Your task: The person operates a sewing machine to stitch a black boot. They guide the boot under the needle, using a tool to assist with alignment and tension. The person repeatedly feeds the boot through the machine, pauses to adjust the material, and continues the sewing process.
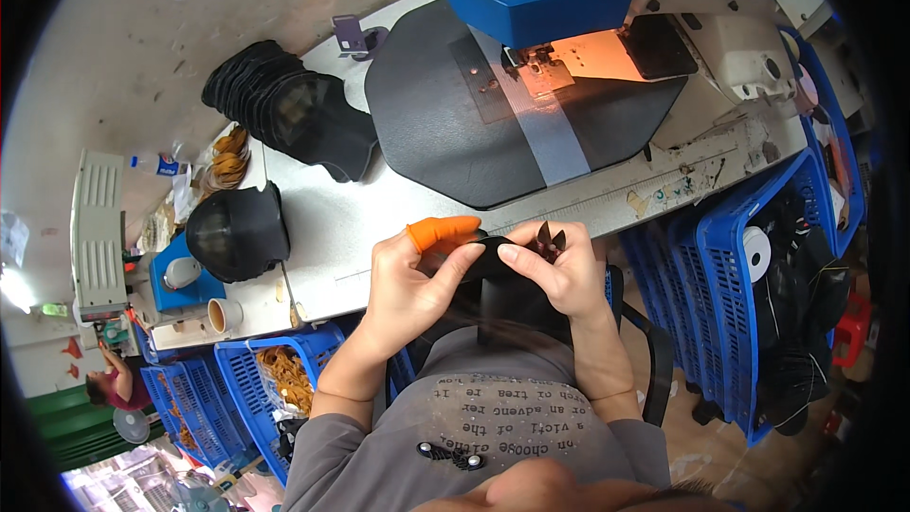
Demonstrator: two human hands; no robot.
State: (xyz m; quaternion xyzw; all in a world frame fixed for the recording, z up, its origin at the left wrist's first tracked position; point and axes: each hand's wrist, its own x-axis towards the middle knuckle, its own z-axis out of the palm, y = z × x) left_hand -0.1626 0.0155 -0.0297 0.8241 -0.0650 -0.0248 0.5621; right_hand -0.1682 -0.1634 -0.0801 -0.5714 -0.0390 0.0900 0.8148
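Observation:
My left hand [409, 286] wears an orange finger cover [438, 230] on its index finger. Between that finger and the thumb it pinches one edge of a black piece of material [490, 252], held in front of my chest. My right hand [567, 277] grips the piece's other edge with thumb and fingers. Tucked in the right hand is a pair of small thread snips [550, 239], whose dark pointed blades stick up past the fingers. Beyond my hands is the blue sewing machine [540, 5], its lamp lit over the needle area. A black octagonal mat [427, 123] lies around its bed.
A fanned stack of black cut pieces [284, 104] lies at the table's far left. Nearer stand a rounded black piece [237, 232] and a paper cup [224, 316]. Blue crates [735, 322] flank the table; the left one [248, 370] holds brown-orange pieces. A person works farther left.

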